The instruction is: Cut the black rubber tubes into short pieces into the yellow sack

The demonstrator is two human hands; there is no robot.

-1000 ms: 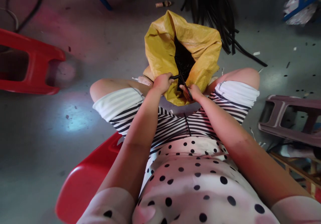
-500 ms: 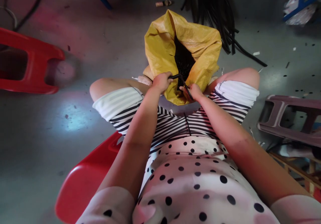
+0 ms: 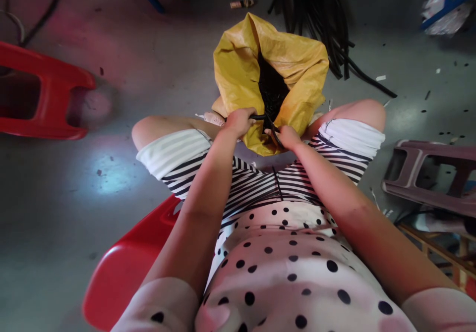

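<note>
My left hand [image 3: 241,122] is closed around a thin black tube [image 3: 258,117], whose free end reaches right over the mouth of a yellow sack [image 3: 238,64]. My right hand [image 3: 288,137] grips dark scissors [image 3: 275,130], with the blades pointing up and left to meet the tube. Whether the blades are fully closed on it is too small to tell. Small black pieces [image 3: 273,99] lie inside the sack, which stands with its rim folded outward between my knees. Both hands are over the sack's near edge.
A bundle of long black tubes [image 3: 312,20] lies on the floor behind the sack. A red stool [image 3: 55,91] stands left, a greyish-purple stool [image 3: 401,186] right. Beneath me is a red seat [image 3: 122,267]. A small marker-like tube [image 3: 241,4] and scattered scraps lie on the floor.
The black tube in my left hand has turned from a slight tilt to nearly level. The scissors in my right hand have shifted slightly at the tube; the sack stays in place.
</note>
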